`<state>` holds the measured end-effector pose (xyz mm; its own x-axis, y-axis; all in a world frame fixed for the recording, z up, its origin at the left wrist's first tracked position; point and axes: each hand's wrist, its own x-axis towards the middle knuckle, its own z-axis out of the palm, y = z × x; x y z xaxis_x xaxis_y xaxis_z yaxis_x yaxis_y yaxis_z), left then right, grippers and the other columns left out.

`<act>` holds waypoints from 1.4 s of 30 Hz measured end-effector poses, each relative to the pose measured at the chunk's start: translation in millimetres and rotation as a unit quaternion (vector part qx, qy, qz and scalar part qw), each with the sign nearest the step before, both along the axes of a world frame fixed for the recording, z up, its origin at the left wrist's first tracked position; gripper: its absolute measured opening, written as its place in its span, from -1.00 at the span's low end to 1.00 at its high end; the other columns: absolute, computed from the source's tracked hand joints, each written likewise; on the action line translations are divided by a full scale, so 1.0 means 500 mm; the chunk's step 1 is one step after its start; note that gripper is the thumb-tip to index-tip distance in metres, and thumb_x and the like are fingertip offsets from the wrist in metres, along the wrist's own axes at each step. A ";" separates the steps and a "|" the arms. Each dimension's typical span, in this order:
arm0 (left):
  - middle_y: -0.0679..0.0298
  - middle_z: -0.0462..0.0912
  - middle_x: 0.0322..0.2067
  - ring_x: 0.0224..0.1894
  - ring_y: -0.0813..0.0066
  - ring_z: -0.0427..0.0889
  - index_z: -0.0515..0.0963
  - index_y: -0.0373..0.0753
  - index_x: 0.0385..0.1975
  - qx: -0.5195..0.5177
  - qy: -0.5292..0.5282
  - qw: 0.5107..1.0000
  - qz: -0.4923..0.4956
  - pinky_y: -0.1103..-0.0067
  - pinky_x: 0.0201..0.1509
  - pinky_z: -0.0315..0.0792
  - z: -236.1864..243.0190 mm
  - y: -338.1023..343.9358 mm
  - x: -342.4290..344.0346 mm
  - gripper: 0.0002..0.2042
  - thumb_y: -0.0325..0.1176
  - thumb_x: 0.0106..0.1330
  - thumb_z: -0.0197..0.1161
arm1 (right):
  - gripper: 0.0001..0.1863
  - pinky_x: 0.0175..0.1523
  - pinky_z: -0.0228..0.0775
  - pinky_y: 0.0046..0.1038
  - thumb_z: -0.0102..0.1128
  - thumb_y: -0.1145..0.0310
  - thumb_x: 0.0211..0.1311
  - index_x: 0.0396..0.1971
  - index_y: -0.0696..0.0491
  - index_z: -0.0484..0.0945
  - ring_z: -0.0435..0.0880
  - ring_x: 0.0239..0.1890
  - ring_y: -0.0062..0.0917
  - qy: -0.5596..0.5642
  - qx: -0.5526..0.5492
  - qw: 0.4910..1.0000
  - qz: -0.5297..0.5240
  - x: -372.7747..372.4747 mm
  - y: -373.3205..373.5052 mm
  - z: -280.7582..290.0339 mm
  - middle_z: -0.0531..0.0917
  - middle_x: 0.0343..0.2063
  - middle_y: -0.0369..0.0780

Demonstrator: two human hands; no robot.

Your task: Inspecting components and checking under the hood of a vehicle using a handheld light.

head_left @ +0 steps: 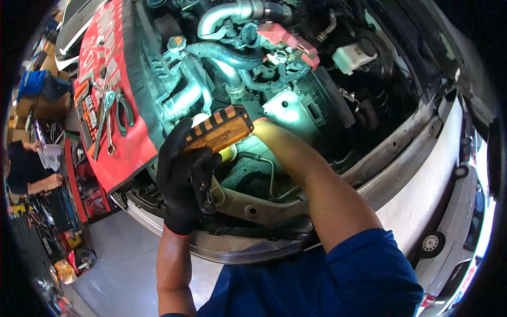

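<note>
Lamp: the orange-and-black work lamp (222, 131) is over the front of the engine bay, striped back toward the wearer; the bright pale panel (290, 108) beyond suggests its beam points inward.
Left hand: gloved in black, the left hand (182, 166) has its fingers wrapped around the lamp's near end.
Right hand: hidden behind the lamp, with the bare right forearm (311, 169) leading in; one cannot tell whether it grips anything.
Aim: the beam is best angled past the wrist, so the reaching arm throws no shadow on the work.
Reach: the bare forearm does well to keep off metal edges and any hot pipe (227, 16).
Tools: the green-handled pliers (128, 111) lie on the red cover (120, 158), handy to the left.
</note>
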<state>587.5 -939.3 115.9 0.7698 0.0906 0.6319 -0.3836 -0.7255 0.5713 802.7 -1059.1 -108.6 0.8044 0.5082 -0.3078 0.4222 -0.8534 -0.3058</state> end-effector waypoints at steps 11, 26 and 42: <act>0.04 0.50 0.20 0.24 0.08 0.50 0.67 -0.23 -0.21 -0.075 -0.041 0.995 0.054 0.32 0.23 0.49 0.024 0.015 -0.005 -0.68 -0.56 -0.02 0.51 | -0.48 0.22 0.37 -0.16 0.08 0.12 0.34 0.21 0.06 0.43 0.52 0.18 -0.17 -0.087 0.324 0.939 0.076 0.085 -0.054 -0.157 0.53 0.15 -0.07; 0.02 0.56 0.10 0.03 0.26 0.66 0.60 -0.26 -0.26 -0.225 0.017 0.973 0.049 0.44 0.02 0.56 0.020 0.062 -0.005 -0.70 -0.62 -0.04 0.43 | -0.70 -0.09 0.50 -0.20 0.14 0.31 0.17 -0.14 0.12 0.65 0.70 -0.19 -0.17 0.002 -0.214 0.904 0.370 0.316 -0.118 0.129 0.72 -0.23 0.00; 0.34 0.56 -0.42 -0.35 0.57 0.59 0.48 -0.25 0.02 -0.165 0.000 0.978 -0.127 0.59 -0.22 0.50 -0.010 0.040 0.241 -0.54 -0.56 0.10 0.46 | -0.67 -0.06 0.51 -0.23 0.19 0.36 0.27 0.03 0.03 0.60 0.66 -0.16 -0.19 -0.264 -0.040 0.937 0.227 -0.096 -0.473 0.530 0.67 -0.10 -0.12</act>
